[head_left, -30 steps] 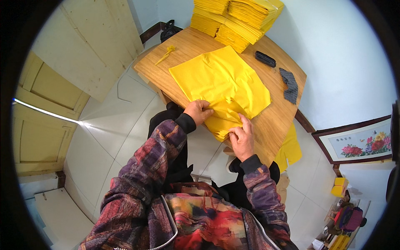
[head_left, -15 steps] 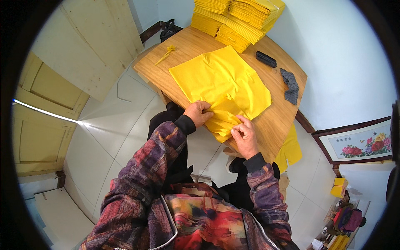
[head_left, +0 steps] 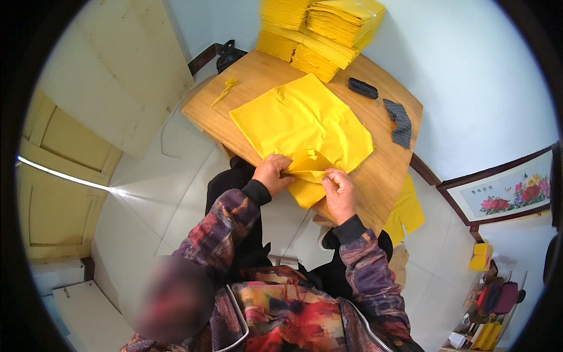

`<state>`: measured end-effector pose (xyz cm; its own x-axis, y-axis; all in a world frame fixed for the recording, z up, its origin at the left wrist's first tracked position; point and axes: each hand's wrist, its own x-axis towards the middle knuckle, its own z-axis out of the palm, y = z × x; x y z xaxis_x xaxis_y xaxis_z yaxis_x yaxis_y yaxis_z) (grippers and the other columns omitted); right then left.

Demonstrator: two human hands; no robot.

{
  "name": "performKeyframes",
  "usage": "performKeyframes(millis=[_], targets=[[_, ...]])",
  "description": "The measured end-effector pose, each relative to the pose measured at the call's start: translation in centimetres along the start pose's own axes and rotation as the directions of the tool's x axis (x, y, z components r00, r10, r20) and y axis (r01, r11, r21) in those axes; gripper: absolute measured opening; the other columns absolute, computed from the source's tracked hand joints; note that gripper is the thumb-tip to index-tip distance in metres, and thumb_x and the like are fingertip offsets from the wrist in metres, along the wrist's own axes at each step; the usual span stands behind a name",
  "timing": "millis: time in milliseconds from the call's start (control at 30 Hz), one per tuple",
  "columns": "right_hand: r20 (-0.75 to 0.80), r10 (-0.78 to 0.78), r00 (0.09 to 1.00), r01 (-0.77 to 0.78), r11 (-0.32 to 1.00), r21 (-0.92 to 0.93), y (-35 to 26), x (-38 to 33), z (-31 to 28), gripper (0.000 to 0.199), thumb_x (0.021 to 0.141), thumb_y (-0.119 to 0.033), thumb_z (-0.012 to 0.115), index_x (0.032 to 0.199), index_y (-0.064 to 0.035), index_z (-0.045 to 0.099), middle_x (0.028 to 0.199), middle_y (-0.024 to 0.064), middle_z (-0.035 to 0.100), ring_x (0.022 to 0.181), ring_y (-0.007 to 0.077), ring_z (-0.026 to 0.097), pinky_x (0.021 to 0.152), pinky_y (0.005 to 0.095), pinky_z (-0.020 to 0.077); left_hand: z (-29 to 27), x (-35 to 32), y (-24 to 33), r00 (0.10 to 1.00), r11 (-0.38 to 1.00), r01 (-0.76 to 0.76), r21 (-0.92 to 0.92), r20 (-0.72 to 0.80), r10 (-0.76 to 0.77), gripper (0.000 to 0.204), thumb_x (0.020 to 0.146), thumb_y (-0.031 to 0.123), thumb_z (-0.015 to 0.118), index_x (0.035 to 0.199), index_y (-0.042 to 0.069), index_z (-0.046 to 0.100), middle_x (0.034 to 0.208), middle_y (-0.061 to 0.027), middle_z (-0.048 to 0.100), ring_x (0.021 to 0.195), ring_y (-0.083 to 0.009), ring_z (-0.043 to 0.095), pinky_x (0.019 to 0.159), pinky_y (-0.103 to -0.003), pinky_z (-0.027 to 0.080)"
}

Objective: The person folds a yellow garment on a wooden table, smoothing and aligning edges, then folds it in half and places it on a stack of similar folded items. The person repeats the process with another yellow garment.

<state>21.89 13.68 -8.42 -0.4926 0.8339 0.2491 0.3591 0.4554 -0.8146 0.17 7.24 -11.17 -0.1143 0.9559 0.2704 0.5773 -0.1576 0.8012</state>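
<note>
A wide yellow piece of cloth-like material (head_left: 305,117) lies wrinkled over the near part of the wooden table, its near corner hanging past the edge. My left hand (head_left: 272,175) grips a gathered fold at the near left side. Opposite it, my right hand (head_left: 339,193) pinches the same fold between thumb and fingers. Between the hands the fold is drawn into a narrow raised band, with a hollow behind it. Whether the piece is one sheet or a bag, I cannot tell.
Tall stacks of folded yellow pieces (head_left: 328,29) stand at the table's (head_left: 202,108) far side. A black oblong object (head_left: 363,88) and a dark grey cloth scrap (head_left: 399,123) lie at right, a twisted yellow strip (head_left: 224,91) at left. More yellow material (head_left: 404,208) hangs beyond the right edge.
The loose bunched part between my hands is now pulled into a straighter, flatter fold. My right hand has turned more upright. The whole view has shifted slightly.
</note>
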Motion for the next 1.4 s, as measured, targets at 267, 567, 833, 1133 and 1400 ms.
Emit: performKeyframes(millis=[267,567,833,1133,1400], targets=[[-0.179,0.064,0.982,-0.053,0.996,0.067,-1.0,-3.6,-1.7,0.011,0.086,-0.005,0.061,0.096,-0.0018,0.061,0.107,0.0146,0.062,0.1,0.0303,0.06,0.085,0.038,0.0482,0.7,-0.5,0.4,0.982,0.968,-0.15,0.202,-0.081,0.169,0.028,0.061,0.001,0.069,0.087,0.006,0.063,0.101,-0.0077,0.065,0.101,-0.0315,0.058,0.088,-0.04,0.047],[0.003,-0.132,0.991,0.125,0.934,-0.334,-1.6,-7.1,-0.8,0.027,0.078,-0.008,0.067,0.105,-0.0066,0.062,0.117,0.0108,0.056,0.108,0.033,0.054,0.09,0.0443,0.0451,0.4,-1.0,0.9,0.949,0.825,-0.303,0.477,0.075,0.305,0.039,0.068,0.013,0.071,0.107,0.014,0.065,0.113,-0.0022,0.062,0.109,-0.0255,0.057,0.086,-0.044,0.046],[0.052,-0.068,0.996,0.083,0.916,-0.392,-2.5,-6.7,-0.6,0.061,0.071,-0.008,0.076,0.126,-0.0069,0.05,0.127,0.0117,0.047,0.117,0.0349,0.048,0.095,0.0446,0.0431,0.3,0.3,0.7,0.997,1.0,0.016,0.019,-0.073,-0.014,0.022,0.078,0.003,0.064,0.1,0.005,0.069,0.096,-0.0151,0.068,0.093,-0.0369,0.062,0.082,-0.04,0.05],[0.116,-0.058,0.992,0.113,0.821,-0.559,-1.8,-4.9,1.1,0.064,0.072,-0.016,0.075,0.131,-0.0141,0.051,0.14,0.0104,0.043,0.131,0.0382,0.036,0.103,0.0539,0.0328,0.5,0.4,1.1,0.992,0.982,-0.088,0.168,-0.079,0.103,0.023,0.076,0.004,0.066,0.098,0.005,0.07,0.098,-0.0145,0.068,0.094,-0.0359,0.063,0.082,-0.042,0.051],[0.159,-0.098,0.982,0.174,0.792,-0.586,-1.3,-4.2,1.0,0.044,0.076,-0.012,0.068,0.12,-0.0137,0.061,0.135,0.0088,0.049,0.13,0.0348,0.038,0.1,0.0539,0.0335,-0.1,1.3,0.9,0.996,0.995,0.09,-0.04,0.018,-0.089,0.023,0.084,0.005,0.062,0.106,0.003,0.068,0.099,-0.0186,0.069,0.092,-0.0347,0.065,0.083,-0.038,0.052]])
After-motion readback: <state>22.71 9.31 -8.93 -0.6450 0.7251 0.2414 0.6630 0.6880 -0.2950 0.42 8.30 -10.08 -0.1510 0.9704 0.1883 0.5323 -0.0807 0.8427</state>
